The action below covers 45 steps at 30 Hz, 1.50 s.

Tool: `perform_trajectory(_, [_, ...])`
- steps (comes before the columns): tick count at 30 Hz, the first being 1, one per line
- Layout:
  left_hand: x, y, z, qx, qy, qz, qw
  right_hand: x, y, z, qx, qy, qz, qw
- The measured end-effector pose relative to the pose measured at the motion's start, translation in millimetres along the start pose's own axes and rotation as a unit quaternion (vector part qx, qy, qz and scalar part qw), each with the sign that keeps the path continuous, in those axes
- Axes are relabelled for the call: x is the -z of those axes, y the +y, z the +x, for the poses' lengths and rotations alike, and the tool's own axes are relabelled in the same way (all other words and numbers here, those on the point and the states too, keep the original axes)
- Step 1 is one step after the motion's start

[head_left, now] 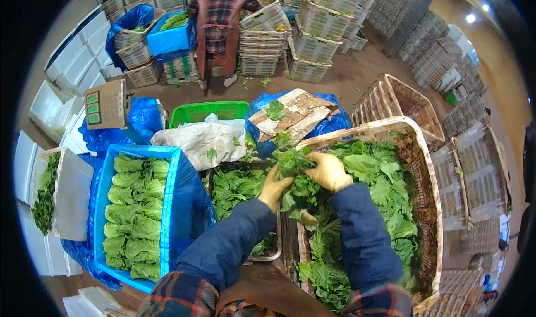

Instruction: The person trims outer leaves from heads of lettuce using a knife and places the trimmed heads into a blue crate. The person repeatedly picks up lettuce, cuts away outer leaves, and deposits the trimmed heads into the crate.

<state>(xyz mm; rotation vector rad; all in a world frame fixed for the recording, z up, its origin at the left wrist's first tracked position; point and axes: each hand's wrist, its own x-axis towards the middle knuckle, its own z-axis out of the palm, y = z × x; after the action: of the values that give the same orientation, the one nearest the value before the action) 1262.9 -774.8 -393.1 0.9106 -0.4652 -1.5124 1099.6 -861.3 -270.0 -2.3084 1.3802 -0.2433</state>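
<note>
My left hand point(273, 190) grips a head of leafy green lettuce point(293, 164) above the edge between two crates. In my right hand point(328, 171) is a knife point(300, 155), its thin blade lying against the lettuce; the fist hides its handle. Under my right forearm is a large dirty white plastic crate point(431, 216), filled with loose lettuce leaves point(387, 178). Beyond my left hand, more leafy greens point(234, 189) lie in a smaller crate. To the left, a blue-lined box point(172, 191) holds rows of trimmed lettuce heads point(136, 212).
A digital scale point(104, 105) stands behind the blue-lined box. Farther right are a green basket point(209, 107) and stained cardboard point(293, 111) on blue plastic. Another person point(220, 28) stands among stacked crates point(320, 28). White foam boxes point(79, 49) line the left side.
</note>
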Motion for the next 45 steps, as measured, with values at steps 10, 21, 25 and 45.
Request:
perform_trajectory(10, [109, 54, -116, 0.04, -0.029, -0.026, 0.998, -49, -98, -106, 0.087, 0.05, 0.275, 0.956])
perform_trajectory(21, [197, 11, -88, 0.213, 0.173, 0.245, 0.93, 87, 147, 9, -0.121, 0.098, -0.159, 0.975])
perform_trajectory(25, [189, 3, -110, 0.22, 0.111, 0.224, 0.943, 28, 177, 16, -0.196, 0.038, -0.073, 0.977])
perform_trajectory(45, [79, 77, -39, -0.068, -0.09, 0.052, 0.992, -102, -61, -124, -0.027, 0.27, 0.487, 0.83])
